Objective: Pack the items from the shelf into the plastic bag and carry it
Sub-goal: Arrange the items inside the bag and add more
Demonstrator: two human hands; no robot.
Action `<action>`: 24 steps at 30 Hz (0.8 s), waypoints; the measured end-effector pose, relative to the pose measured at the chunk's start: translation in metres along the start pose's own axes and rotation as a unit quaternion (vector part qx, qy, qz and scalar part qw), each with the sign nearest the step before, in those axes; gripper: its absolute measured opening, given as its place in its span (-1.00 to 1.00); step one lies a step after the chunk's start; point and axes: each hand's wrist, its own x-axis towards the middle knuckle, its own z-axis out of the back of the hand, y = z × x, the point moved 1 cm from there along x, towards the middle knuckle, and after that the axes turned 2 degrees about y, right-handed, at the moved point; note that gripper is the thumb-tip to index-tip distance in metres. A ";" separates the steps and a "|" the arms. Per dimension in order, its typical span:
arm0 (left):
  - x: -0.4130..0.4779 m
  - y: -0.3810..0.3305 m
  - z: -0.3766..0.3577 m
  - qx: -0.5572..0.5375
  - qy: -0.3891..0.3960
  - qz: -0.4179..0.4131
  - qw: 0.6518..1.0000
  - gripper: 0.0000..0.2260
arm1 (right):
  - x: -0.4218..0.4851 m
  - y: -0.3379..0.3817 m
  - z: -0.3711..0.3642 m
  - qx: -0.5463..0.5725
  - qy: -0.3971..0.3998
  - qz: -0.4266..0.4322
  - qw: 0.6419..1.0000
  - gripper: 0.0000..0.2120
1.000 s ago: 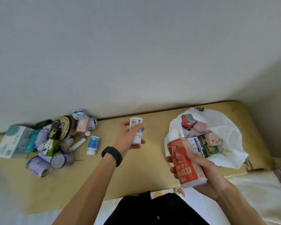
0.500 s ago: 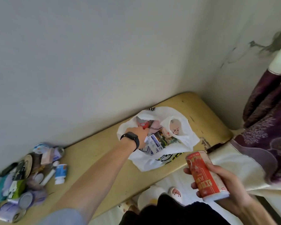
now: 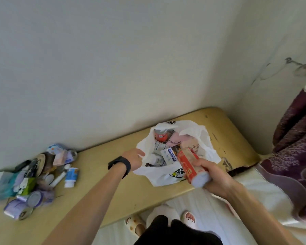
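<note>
A white plastic bag (image 3: 166, 175) lies open on the tan shelf (image 3: 104, 177), with a red can, boxes and pink packets inside. My right hand (image 3: 215, 175) grips a red cylindrical container (image 3: 187, 163), tilted with its top end over the front of the bag's mouth. My left hand (image 3: 133, 159), with a black band on the wrist, is at the bag's left rim; its fingers are loosely curled and I see nothing in it. A pile of remaining items (image 3: 39, 177) sits at the shelf's left end.
A blue-and-white tube (image 3: 72, 175) lies apart from the pile's right side. The wall runs behind the shelf. A purple patterned cloth (image 3: 293, 147) hangs at the right. My feet in light slippers (image 3: 189, 218) stand below the shelf's front edge.
My left hand carried a small white bottle from mid-shelf into the bag, then drew back to the rim without it. My right hand moved the red container up to the bag's mouth.
</note>
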 end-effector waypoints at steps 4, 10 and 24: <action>-0.018 -0.013 -0.005 -0.024 -0.030 -0.050 0.998 -0.47 | 0.069 0.018 -0.026 -0.168 -0.042 0.031 0.984 -0.52; -0.028 -0.005 -0.005 -0.099 -0.055 -0.110 0.987 -0.47 | 0.137 0.010 -0.051 -0.247 -0.090 0.020 0.964 -0.73; -0.029 0.014 -0.013 -0.118 -0.106 -0.162 0.974 -0.52 | 0.096 -0.020 -0.029 -0.530 -0.183 0.093 0.823 -0.65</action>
